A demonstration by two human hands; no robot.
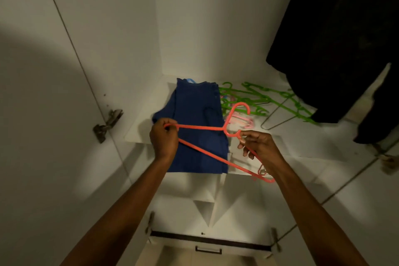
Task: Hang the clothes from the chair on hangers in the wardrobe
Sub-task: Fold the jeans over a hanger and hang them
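white wardrobe shelf (149, 129) ahead: left hand (163, 140) pinches one tip of the thin, light, springy orange hanger (200, 128), right hand (258, 147) pinches its neck; beyond lies the soft blue garment (198, 114), best taken at the shoulders.

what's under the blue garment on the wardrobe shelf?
The blue garment lies on the white shelf. A light-blue hanger tip pokes out at its far edge; the rest of it, and anything else beneath, is covered.
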